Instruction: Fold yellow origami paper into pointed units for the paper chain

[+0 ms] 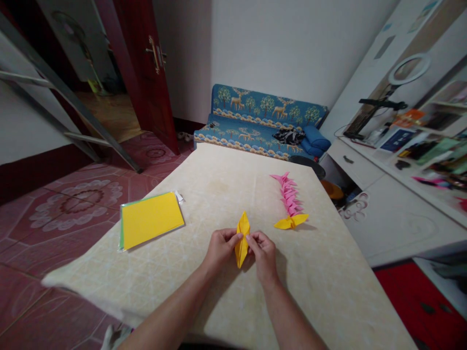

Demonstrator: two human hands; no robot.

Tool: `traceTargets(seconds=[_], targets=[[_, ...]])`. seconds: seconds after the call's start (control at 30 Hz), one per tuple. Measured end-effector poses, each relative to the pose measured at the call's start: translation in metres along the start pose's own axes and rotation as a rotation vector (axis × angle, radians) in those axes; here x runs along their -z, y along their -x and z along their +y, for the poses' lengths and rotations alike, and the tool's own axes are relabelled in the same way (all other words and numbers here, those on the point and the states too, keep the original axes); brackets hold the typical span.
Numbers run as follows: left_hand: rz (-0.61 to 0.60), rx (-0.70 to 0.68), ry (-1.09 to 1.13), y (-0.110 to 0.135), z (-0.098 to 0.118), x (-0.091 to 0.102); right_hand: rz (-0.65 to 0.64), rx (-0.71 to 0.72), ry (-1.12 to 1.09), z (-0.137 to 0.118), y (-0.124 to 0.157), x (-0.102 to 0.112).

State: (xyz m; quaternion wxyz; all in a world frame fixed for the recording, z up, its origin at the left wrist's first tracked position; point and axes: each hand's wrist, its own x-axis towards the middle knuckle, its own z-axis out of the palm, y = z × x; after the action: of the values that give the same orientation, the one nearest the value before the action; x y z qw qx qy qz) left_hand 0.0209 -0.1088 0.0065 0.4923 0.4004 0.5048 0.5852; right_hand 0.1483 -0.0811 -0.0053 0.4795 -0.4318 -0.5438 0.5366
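Observation:
A narrow, pointed piece of folded yellow paper (242,237) lies lengthwise on the cream table (204,175). My left hand (221,248) pinches its left edge and my right hand (263,252) pinches its right edge, fingers curled on the paper. To the right lies a chain of several folded pink pieces (289,196) with one yellow folded piece (291,221) at its near end. A stack of paper sheets with a yellow one on top (150,219) rests at the table's left side.
A blue patterned sofa (260,121) stands past the table's far end. White drawers and shelves (386,194) with clutter and a ring light (408,69) line the right. A dark red door (146,63) stands open at the left, over a tiled floor.

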Motion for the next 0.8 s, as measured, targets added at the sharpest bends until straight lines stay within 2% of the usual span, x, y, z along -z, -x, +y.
traceTargets(seconds=[0.2,0.4,0.47,0.6,0.8], targets=[[-0.153,-0.071,-0.034,0.005,0.004,-0.001,-0.061,-0.023,-0.076,-0.005,-0.001,0.002],[-0.188,-0.219,-0.260,0.008,0.005,0.000,-0.054,0.007,-0.120,-0.001,-0.002,0.004],[-0.172,-0.174,-0.207,0.008,0.001,0.000,-0.032,-0.015,-0.132,0.001,-0.002,0.005],[-0.045,-0.034,-0.046,0.007,-0.006,-0.001,0.010,-0.057,-0.183,0.004,-0.003,0.005],[0.002,-0.005,-0.024,0.009,-0.003,-0.001,0.004,-0.080,-0.228,0.003,-0.003,0.006]])
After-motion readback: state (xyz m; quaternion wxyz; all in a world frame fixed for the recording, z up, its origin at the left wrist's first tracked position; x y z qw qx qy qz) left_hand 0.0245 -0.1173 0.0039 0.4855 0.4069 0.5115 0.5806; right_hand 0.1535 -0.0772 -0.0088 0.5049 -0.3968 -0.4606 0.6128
